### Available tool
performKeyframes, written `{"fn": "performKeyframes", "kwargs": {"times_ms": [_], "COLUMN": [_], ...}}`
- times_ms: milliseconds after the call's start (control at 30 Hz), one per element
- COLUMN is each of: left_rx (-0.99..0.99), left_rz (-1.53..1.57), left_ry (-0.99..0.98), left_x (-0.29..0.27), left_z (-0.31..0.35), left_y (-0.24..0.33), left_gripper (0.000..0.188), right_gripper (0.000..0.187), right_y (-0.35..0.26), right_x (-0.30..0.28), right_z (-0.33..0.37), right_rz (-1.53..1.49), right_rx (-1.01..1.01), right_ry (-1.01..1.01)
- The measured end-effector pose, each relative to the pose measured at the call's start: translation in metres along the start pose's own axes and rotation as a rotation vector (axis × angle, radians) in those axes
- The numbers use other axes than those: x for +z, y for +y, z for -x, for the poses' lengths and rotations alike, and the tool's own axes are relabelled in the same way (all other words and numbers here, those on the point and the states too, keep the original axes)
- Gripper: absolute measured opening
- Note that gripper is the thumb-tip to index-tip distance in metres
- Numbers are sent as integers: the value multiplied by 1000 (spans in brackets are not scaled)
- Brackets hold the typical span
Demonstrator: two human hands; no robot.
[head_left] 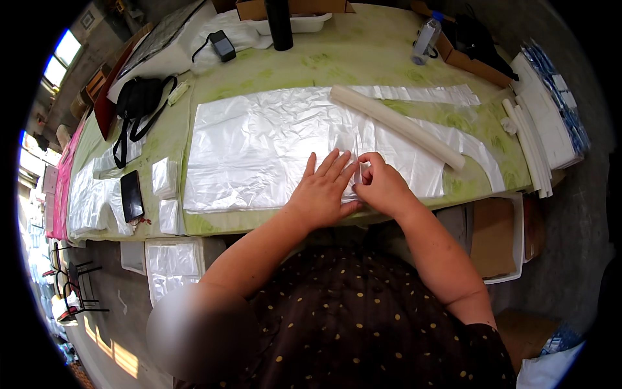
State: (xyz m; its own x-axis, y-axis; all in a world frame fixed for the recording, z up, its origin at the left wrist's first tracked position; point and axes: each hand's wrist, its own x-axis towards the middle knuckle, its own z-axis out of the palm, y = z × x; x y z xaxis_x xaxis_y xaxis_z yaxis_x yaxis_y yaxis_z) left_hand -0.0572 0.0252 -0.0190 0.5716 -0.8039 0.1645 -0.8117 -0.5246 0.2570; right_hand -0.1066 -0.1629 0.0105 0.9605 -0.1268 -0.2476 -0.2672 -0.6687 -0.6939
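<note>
A large sheet of shiny, translucent white plastic film [246,142], shaped like a big bag with strap-like ends at the right, lies flat on the table. On top of it, near the middle, sits a smaller folded piece of the same film [342,137]. My left hand [325,187] presses on this folded piece, palm down with fingers stretched out. Right beside it, my right hand [383,185] has its fingers curled together at the folded piece's right edge, pinching the film. A long pale roll [395,126] rests slantwise across the sheet, beyond my right hand.
Left of the sheet are stacked folded film packets [164,177], a black phone [132,196], more film [87,188] and a black bag [139,97]. Toward the back stand a dark bottle [278,26], a small grey device [222,47] and a plastic bottle [426,40]. White rolls [526,146] lie at right.
</note>
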Motion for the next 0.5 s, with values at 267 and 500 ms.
{"fn": "performKeyframes", "kwargs": {"times_ms": [267,500], "left_rx": [24,-89], "left_rz": [-45,-55], "left_ry": [129,33], "left_x": [0,4], "left_z": [1,11], "left_y": [7,10], "left_gripper": [95,101], "right_gripper": [58,58], "right_y": [-3,-2], "right_x": [-5,-5], "right_z": [-3,-2], "right_rz": [29,23], "right_rx": [-48,-69], "right_ry": [-11,-37]}}
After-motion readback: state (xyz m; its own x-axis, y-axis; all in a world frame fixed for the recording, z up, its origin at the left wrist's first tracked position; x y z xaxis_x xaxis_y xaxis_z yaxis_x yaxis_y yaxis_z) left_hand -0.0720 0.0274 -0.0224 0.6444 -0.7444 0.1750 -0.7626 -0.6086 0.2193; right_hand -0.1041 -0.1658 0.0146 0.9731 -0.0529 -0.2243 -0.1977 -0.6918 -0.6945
